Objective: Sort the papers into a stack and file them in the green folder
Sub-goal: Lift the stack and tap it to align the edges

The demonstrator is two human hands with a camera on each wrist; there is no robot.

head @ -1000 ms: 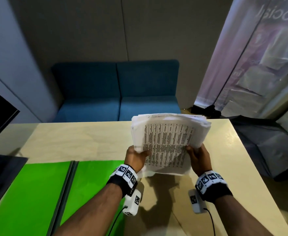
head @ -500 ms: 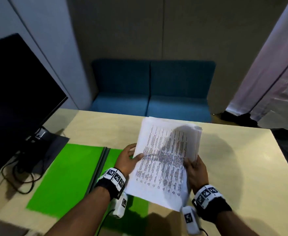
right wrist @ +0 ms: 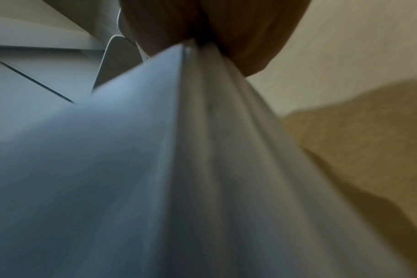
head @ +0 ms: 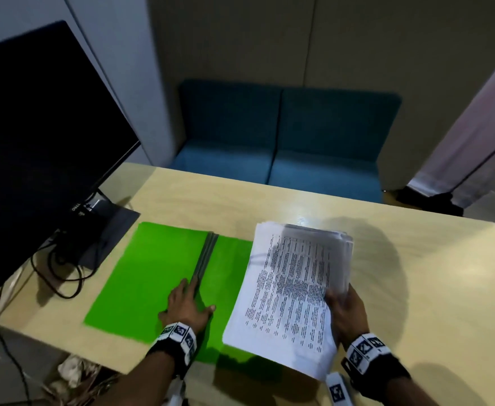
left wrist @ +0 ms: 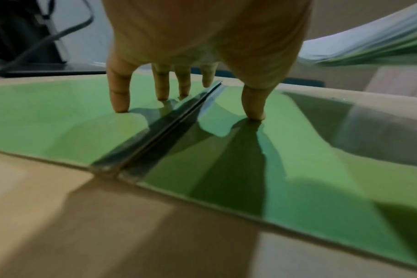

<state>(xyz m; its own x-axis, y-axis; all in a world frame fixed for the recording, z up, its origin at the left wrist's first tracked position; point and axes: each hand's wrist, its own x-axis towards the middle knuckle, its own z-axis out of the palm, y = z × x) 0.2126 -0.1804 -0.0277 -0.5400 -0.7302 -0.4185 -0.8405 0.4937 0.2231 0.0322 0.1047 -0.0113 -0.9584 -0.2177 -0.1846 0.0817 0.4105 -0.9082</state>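
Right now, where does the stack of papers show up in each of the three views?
Head: the stack of papers sits right of centre, held by the right hand, its left edge over the green folder.
Left wrist: only a blurred fan of sheets in the upper right corner.
Right wrist: it fills most of the frame, running down from the grip.
Shared landmark: the light wooden table.

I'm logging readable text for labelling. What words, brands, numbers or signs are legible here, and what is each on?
"DELL": on the lower bezel of the black monitor, seen tilted.
Printed columns on the top sheet of the paper stack: too blurred to read.
Square black-and-white marker tags on both wristbands: patterns, no words.
Green folder: no text visible.
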